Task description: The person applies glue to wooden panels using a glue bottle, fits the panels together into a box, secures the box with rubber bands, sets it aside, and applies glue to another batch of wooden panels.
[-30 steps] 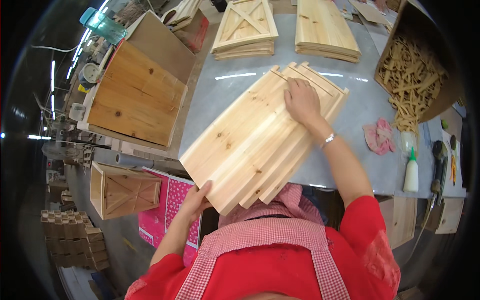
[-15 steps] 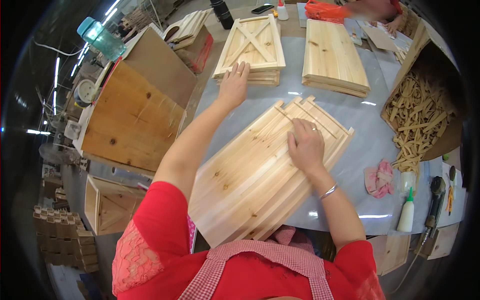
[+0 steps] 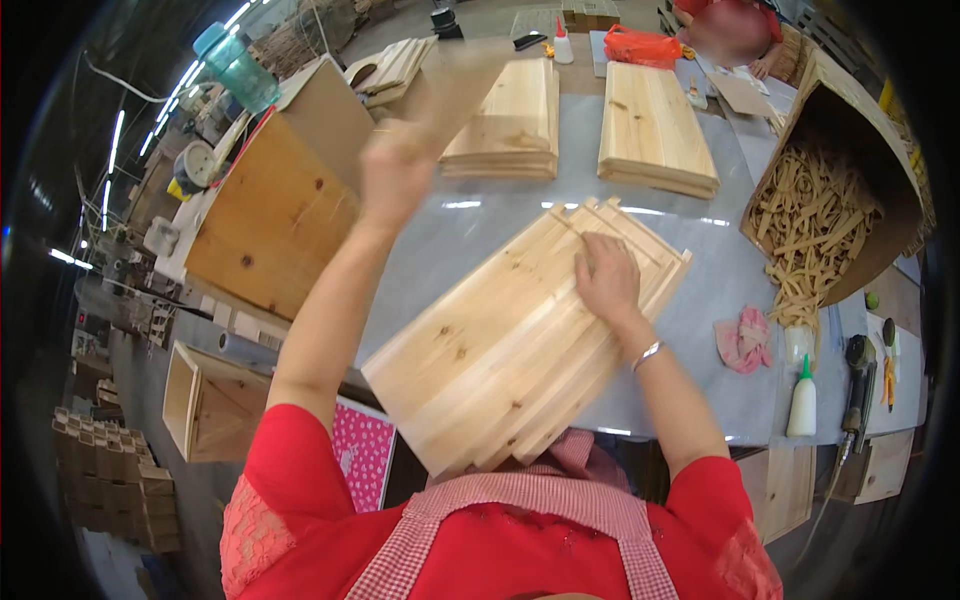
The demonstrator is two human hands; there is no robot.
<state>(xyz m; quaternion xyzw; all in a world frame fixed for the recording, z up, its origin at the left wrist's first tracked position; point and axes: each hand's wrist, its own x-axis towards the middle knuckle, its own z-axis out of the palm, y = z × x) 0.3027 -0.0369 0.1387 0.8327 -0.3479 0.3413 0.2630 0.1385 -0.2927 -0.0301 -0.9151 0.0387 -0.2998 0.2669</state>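
Observation:
My left hand point(image 3: 397, 172) is raised at the far left of the table, closed on the edge of a wooden panel point(image 3: 462, 95) that is tilted and smeared by motion. Just behind it stands a stack of pale wooden panels point(image 3: 520, 95) with a plain board on top. My right hand point(image 3: 608, 275) lies on several overlapping wooden panels point(image 3: 480, 350) in front of me, fingers apart and resting near their stepped far end. Strips along that end show beside the right fingers.
A second panel stack point(image 3: 655, 120) stands at the back. On the right are a carton of tan strips point(image 3: 815, 215), a pink cloth point(image 3: 743, 340), a glue bottle point(image 3: 802, 400) and a black corded tool point(image 3: 858, 390). A tall wooden board point(image 3: 270, 230) stands left; another person point(image 3: 735, 30) sits beyond.
My left hand has lifted the X-braced panel off the far stack and drawn it left, baring a plain board. My right hand stays on the near panels.

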